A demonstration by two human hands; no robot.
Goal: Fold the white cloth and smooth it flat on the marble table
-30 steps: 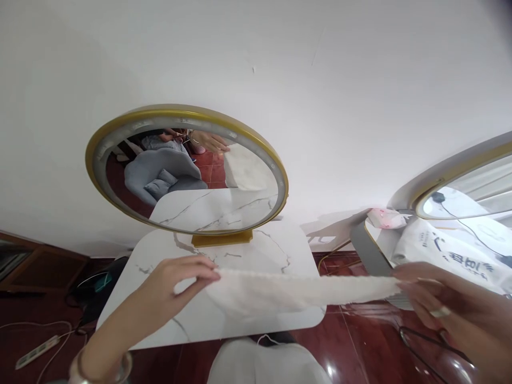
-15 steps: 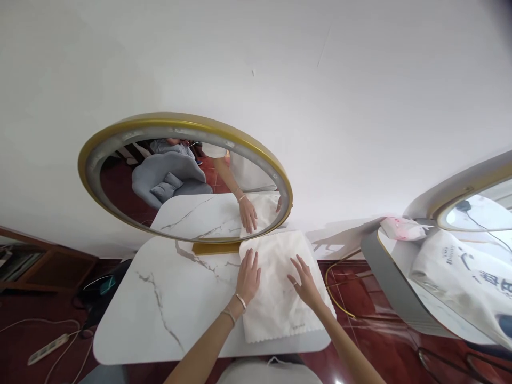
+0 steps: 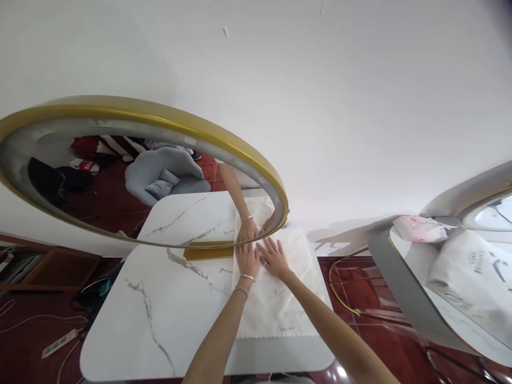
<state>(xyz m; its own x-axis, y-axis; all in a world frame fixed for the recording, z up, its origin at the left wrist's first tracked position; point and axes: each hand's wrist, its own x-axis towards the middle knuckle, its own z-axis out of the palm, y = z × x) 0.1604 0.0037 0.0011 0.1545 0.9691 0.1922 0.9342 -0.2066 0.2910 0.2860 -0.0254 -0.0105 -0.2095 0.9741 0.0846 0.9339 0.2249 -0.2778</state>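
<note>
A white cloth [image 3: 280, 314] with a scalloped front edge lies spread over the right part of the marble-patterned table [image 3: 116, 330]. On its far left corner rests my left hand [image 3: 248, 258], flat, with a bracelet at the wrist. Close beside it my right hand [image 3: 276, 260] also lies flat on the cloth, fingers spread, a ring on one finger. Neither hand grasps anything. Faint creases run across the cloth, and small print shows near its front edge.
A round gold-framed mirror [image 3: 216, 130] rises from a gold base [image 3: 208, 252] behind the hands. At the right, a second table [image 3: 400, 288] bears a white printed bag [image 3: 464, 266] and a pink-white packet [image 3: 420, 228]. A power strip [image 3: 60, 343] lies on the red floor.
My right hand has moved left and away from me across the cloth, close to my left hand. My left hand has shifted slightly towards the far corner. The camera view has moved closer.
</note>
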